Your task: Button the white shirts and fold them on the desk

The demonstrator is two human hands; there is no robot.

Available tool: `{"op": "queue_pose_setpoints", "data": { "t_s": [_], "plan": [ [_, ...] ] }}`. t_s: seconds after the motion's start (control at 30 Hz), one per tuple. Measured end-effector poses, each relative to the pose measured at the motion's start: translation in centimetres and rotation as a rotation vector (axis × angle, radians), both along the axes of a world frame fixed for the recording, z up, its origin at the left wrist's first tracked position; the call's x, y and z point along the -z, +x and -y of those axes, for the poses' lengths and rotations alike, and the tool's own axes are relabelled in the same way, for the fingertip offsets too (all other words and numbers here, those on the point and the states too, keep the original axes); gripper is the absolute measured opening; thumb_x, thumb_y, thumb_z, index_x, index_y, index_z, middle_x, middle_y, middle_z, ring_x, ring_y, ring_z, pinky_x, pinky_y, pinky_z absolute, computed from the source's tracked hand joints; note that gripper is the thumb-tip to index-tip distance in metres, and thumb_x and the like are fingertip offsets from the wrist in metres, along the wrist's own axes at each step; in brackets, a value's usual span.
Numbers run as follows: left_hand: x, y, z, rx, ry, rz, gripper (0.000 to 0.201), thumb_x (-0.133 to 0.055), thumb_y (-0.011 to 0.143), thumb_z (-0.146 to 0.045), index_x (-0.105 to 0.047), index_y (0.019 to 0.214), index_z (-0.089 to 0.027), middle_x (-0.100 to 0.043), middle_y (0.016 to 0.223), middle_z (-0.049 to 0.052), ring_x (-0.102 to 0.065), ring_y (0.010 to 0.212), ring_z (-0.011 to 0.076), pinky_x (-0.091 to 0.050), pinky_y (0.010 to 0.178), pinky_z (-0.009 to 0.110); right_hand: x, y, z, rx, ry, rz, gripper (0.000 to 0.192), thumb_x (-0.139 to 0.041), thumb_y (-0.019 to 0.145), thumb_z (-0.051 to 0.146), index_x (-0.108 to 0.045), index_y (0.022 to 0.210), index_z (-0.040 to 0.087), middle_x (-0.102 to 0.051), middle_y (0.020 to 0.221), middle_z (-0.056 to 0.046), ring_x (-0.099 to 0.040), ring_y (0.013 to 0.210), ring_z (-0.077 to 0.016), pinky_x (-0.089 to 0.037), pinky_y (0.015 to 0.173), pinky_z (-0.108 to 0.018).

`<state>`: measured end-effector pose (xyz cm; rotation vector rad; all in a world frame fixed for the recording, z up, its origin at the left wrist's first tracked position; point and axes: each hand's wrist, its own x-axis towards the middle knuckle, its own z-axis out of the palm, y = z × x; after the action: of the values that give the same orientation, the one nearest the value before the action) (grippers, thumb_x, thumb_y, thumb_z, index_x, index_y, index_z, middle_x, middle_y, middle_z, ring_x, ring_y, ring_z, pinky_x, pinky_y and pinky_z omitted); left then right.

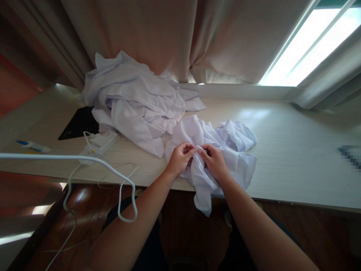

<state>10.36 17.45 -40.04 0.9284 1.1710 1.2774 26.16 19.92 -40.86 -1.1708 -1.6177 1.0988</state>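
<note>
Left hand (178, 159) and right hand (215, 162) pinch the white garment (189, 130) close together, apparently steadying one edge; the bench (290, 154) bears its bulk.

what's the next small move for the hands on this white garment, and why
Probably ease the right hand slightly away from the left hand to spread the pinched part of the white garment: both hands pinch it at nearly the same spot, and the rest lies crumpled on the table.
</note>
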Motion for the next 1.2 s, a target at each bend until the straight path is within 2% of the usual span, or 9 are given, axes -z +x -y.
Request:
{"op": "queue_pose_setpoints", "data": {
  "t_s": [0.23, 0.43, 0.93, 1.2],
  "plan": [
    [-0.37, 0.05, 0.05, -0.004, 0.088, -0.092, 0.032, -0.077, 0.077, -0.043, -0.063, 0.089, -0.016, -0.067, 0.084, 0.004, -0.061, 0.075, 0.0138, -0.046, 0.065, 0.021, -0.02, -0.28, 0.07, 0.027, 0.043, 0.021, 0.027, -0.059, 0.089, 0.046, -0.069, 0.093, 0.02, -0.068, 0.086, -0.004, -0.058, 0.077, -0.0188, -0.044, 0.069, -0.03],
    [-0.22, -0.08, 0.02, 0.017, 0.06, -0.094, 0.034, -0.078, 0.075, -0.042, -0.063, 0.091, -0.016, -0.066, 0.079, 0.003, -0.06, 0.069, 0.0135, -0.043, 0.059, 0.02, 0.27, -0.29, -0.04, 0.028, 0.051, 0.022, 0.026, -0.058, 0.09, 0.044, -0.069, 0.094, 0.021, -0.069, 0.086, -0.004, -0.058, 0.079, -0.0191, -0.045, 0.073, -0.031],
    [-0.58, -0.31, 0.03, 0.032, 0.196, -0.199, 0.032, -0.071, 0.081, -0.045, -0.064, 0.091, -0.015, -0.066, 0.083, 0.004, -0.062, 0.077, 0.0143, -0.048, 0.07, 0.023, 0.05, -0.36, -0.02, 0.018, 0.044, 0.0, 0.028, -0.057, 0.091, 0.046, -0.068, 0.092, 0.021, -0.068, 0.084, -0.004, -0.057, 0.077, -0.0187, -0.045, 0.071, -0.031],
    [-0.66, -0.24, 0.03, 0.017, 0.214, -0.215, 0.028, -0.073, 0.081, -0.041, -0.064, 0.09, -0.017, -0.065, 0.084, 0.004, -0.059, 0.077, 0.0138, -0.046, 0.072, 0.023, -0.09, -0.32, 0.11, 0.014, 0.014, -0.032, 0.029, -0.058, 0.09, 0.048, -0.068, 0.09, 0.021, -0.065, 0.079, -0.003, -0.054, 0.071, -0.0169, -0.042, 0.065, -0.029]
  ]
}}
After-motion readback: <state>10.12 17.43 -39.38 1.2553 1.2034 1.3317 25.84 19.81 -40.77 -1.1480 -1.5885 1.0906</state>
